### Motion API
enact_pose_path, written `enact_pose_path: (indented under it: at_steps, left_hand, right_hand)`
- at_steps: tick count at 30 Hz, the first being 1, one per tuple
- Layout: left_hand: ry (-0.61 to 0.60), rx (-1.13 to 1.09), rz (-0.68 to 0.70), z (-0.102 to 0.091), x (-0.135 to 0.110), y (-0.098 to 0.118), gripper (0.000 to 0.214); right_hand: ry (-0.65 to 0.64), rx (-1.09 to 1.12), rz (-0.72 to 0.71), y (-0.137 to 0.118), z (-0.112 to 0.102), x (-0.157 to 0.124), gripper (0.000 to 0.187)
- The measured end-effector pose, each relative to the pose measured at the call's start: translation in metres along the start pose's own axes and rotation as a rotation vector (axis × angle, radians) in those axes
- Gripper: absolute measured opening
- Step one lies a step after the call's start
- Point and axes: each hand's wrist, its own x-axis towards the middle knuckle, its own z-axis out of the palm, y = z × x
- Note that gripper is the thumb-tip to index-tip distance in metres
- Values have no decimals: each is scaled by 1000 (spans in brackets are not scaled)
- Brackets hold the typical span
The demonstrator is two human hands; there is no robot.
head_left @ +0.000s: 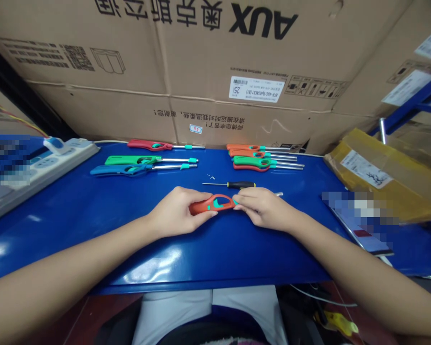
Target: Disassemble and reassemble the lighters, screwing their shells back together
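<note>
Between my two hands is an orange-red long-nosed gas lighter [201,206] with a green trigger, held level above the blue table. My left hand [175,212] is wrapped round its handle end. With thumb and fingers, my right hand [264,207] pinches the green collar where the metal tube starts; most of the tube is hidden behind that hand, and its tip shows beyond. Just past the hands lies a screwdriver [242,185] with a black and yellow handle. Tiny white bits [211,177] lie beside its shaft.
Red [143,144], green [129,160] and blue [118,170] lighters lie back left; several more [249,163] lie back right. A power strip [39,167] stands left. A yellow-taped package [380,177] and a phone [366,235] are right. A large cardboard sheet [201,57] walls the back.
</note>
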Motion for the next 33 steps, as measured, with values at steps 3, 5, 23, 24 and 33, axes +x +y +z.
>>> enact_pose_path:
  at_steps: [3, 5, 23, 24, 33]
  left_hand:
    - [-129, -169, -151, -1, 7, -5, 41]
    - [-173, -163, -176, -7, 11, -4, 41]
    - [-91, 546, 187, -54, 120, -2, 60]
    - [-127, 585, 209, -49, 137, -3, 63]
    - [-216, 690, 205, -10, 232, -30, 60]
  right_hand:
    - [-12, -17, -9, 1, 2, 0, 25]
    - [-10, -31, 6, 1, 2, 1, 24]
    - [227, 25, -144, -28, 55, 60, 26]
    - [184, 38, -155, -27, 57, 63, 27]
    - [61, 41, -150, -20, 57, 58, 34]
